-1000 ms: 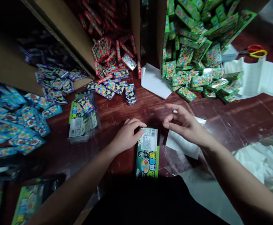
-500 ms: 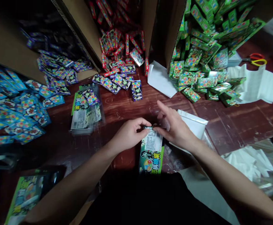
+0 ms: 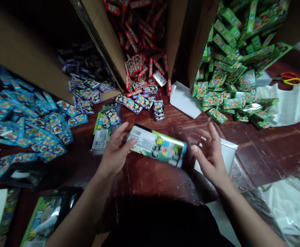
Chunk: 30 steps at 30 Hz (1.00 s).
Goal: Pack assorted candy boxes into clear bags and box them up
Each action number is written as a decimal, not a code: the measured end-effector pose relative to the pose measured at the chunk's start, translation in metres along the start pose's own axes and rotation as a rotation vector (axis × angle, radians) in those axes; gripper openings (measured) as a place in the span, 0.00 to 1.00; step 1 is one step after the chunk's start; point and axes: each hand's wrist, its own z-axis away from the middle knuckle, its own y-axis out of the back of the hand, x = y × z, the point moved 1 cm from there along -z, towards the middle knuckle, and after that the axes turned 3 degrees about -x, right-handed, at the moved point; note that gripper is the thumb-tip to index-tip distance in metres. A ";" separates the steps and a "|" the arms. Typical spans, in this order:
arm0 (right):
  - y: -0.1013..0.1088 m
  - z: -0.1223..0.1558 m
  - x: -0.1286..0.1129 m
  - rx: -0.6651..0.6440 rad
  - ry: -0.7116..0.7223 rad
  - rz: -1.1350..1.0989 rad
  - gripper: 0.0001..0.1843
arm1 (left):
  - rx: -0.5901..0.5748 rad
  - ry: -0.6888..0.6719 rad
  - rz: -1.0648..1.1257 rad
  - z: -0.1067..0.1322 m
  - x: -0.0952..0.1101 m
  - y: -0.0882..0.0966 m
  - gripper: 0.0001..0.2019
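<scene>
Tilted sideways above the table, a green and black printed candy package [image 3: 162, 147] is held at its left end by my left hand [image 3: 116, 149], thumb on the white label. My right hand [image 3: 210, 154] is apart from the package's right end, fingers spread and nothing in them. Left of the package lies a clear-wrapped green and black package [image 3: 100, 139], with a small purple candy box [image 3: 113, 117] on top. Several purple boxes [image 3: 159, 110] lie just beyond my hands.
Open cardboard cartons [image 3: 178, 31] line the back, spilling red boxes [image 3: 139, 67] and green boxes [image 3: 218, 80]. Blue boxes [image 3: 44, 127] heap at the left. Scissors [image 3: 290, 79] lie at far right. White paper [image 3: 183, 99], a black tape dispenser [image 3: 21, 175] and plastic bags [image 3: 289, 206] lie around.
The package has been raised and swung from pointing toward my body to lying crosswise. My left hand has moved left with it; my right hand has let go and moved right. The camera view has shifted.
</scene>
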 end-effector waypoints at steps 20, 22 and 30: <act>-0.009 0.014 0.008 -0.392 0.086 0.068 0.50 | -0.372 0.010 -0.093 0.068 -0.037 -0.031 0.37; -0.004 0.018 0.010 -0.488 0.013 0.005 0.48 | -0.446 0.061 -0.082 0.073 -0.038 -0.030 0.37; -0.014 0.040 0.017 -0.434 -0.060 -0.164 0.48 | -0.503 0.106 -0.138 0.062 -0.033 -0.021 0.14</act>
